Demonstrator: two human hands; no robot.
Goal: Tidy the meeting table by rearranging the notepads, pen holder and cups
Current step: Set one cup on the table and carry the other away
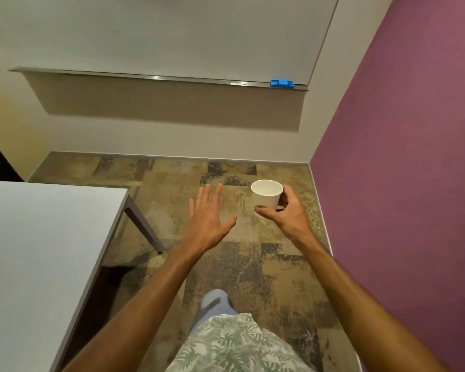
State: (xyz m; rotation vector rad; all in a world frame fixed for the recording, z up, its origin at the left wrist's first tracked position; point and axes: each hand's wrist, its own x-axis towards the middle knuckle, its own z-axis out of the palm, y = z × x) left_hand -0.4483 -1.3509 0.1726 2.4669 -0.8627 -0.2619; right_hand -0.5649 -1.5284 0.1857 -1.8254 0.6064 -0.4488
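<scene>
In the head view, a white cup (266, 196) is held in the air by the right hand (282, 213). It is pinched low on its wall, with the thumb on the near side and the curled fingers on the far right side. The cup is kept upright, mouth up, and only its plain white inner wall is seen through the opening. It is held over the carpet (253, 267), well apart from the table (38, 237), whose white top is seen at the left with one grey leg (142, 226) below its corner.

The left hand (208, 221) is stretched forward, palm down, with fingers straight and spread. Nothing is held in it. It is placed near the cup on the left, and the cup is not touched by it.

On the far wall a whiteboard (172, 33) is mounted, and a blue eraser (282, 84) is set on its ledge. A purple wall (400, 157) is seen at the right.
</scene>
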